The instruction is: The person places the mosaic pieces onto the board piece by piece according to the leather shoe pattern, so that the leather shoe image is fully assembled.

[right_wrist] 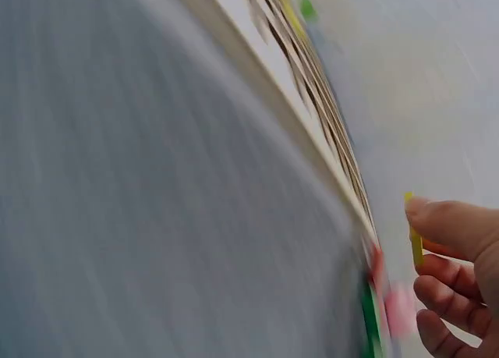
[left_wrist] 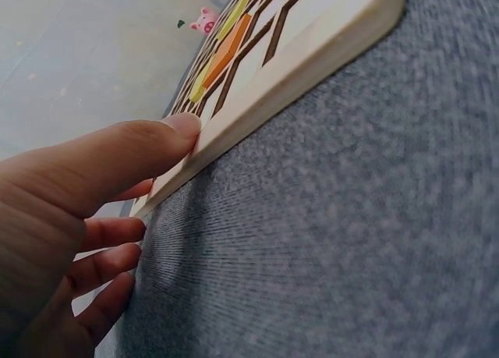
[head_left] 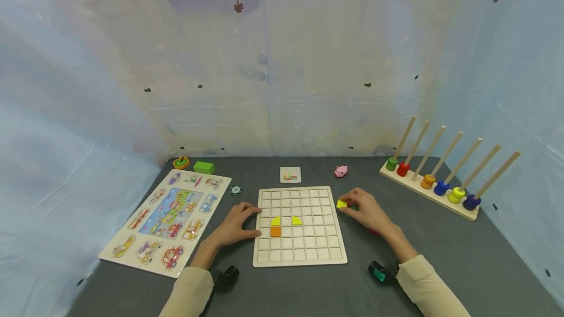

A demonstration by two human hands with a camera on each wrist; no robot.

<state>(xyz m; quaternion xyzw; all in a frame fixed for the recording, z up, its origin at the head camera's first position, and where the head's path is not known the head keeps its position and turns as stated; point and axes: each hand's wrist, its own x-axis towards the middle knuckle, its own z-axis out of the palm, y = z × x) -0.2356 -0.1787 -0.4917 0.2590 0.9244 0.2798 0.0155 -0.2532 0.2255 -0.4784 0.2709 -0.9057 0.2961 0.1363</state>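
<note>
A wooden grid board (head_left: 308,249) lies in the middle of the table. On it are an orange square tile (head_left: 275,231) and two yellow tiles, each with a rounded side; one yellow tile (head_left: 275,221) sits directly above the orange one, the other yellow tile (head_left: 297,220) farther right. My left hand (head_left: 235,225) rests at the board's left edge, its thumb (left_wrist: 168,132) touching the rim and the fingers relaxed. Beside the right edge, my right hand (head_left: 364,209) pinches a yellow tile (right_wrist: 415,233) between thumb and fingers. Green and red pieces show partly beneath that hand.
A vehicle peg puzzle (head_left: 165,224) lies left, with a green block (head_left: 204,168) behind it and a round chip (head_left: 236,190) alongside. A pattern card (head_left: 290,174) and pink pig (head_left: 340,171) stand behind the board. A peg stand with coloured rings (head_left: 434,191) occupies the right.
</note>
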